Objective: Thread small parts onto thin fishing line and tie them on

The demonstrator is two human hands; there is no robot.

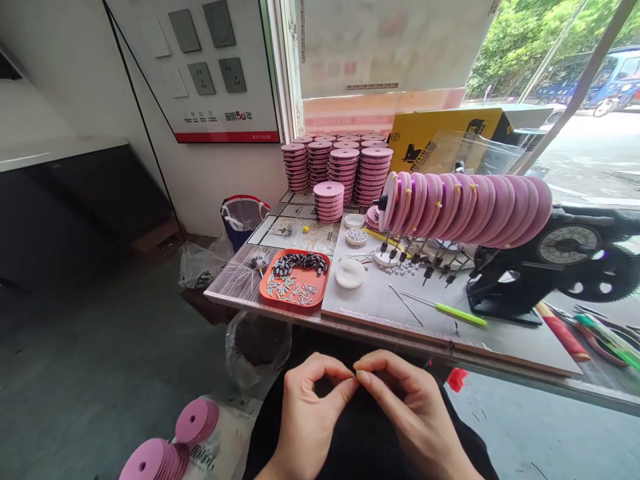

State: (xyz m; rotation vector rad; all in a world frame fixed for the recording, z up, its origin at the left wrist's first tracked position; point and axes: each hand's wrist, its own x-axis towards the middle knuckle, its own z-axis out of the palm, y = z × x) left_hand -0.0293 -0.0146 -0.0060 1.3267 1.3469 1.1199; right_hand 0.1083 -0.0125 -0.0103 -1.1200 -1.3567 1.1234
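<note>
My left hand (pixel 310 407) and my right hand (pixel 405 407) meet fingertip to fingertip over my dark lap, below the table's front edge. Each hand pinches thumb against forefinger; whatever lies between them is too small to make out. On the table ahead, an orange tray (pixel 295 279) holds small dark and silvery parts. A row of pink discs (pixel 465 205) sits threaded on a rod at the right. Stacks of pink discs (pixel 340 170) stand at the back.
A white board (pixel 425 313) carries a green-handled tool (pixel 450 310), a white ring (pixel 350 273) and a small bowl of beads (pixel 357 235). A black geared machine (pixel 560 267) stands right. More pink discs (pixel 170 447) lie in a bag by my left knee.
</note>
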